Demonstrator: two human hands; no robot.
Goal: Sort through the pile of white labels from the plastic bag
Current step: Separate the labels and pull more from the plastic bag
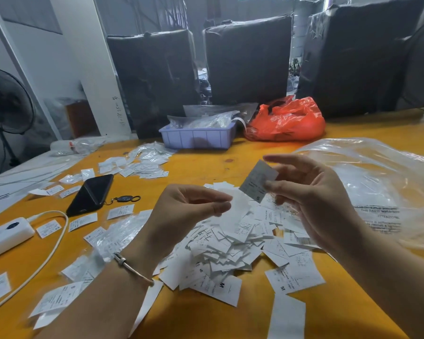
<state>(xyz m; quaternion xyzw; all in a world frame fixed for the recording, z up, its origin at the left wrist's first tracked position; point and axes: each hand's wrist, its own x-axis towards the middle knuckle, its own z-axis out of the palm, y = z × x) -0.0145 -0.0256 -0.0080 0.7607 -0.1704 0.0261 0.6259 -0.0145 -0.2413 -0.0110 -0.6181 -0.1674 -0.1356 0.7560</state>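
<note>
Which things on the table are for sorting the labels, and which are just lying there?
For the job:
pile of white labels
single label pinched in the right hand
left hand, over the pile
clear plastic bag

Just lying about:
black phone
white power bank with its cable
blue tray
orange bag

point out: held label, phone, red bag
held label (256, 183), head view, middle of its printed face
phone (91, 194), head view, centre of its dark back
red bag (288, 121), head view, front of the crumpled plastic
</note>
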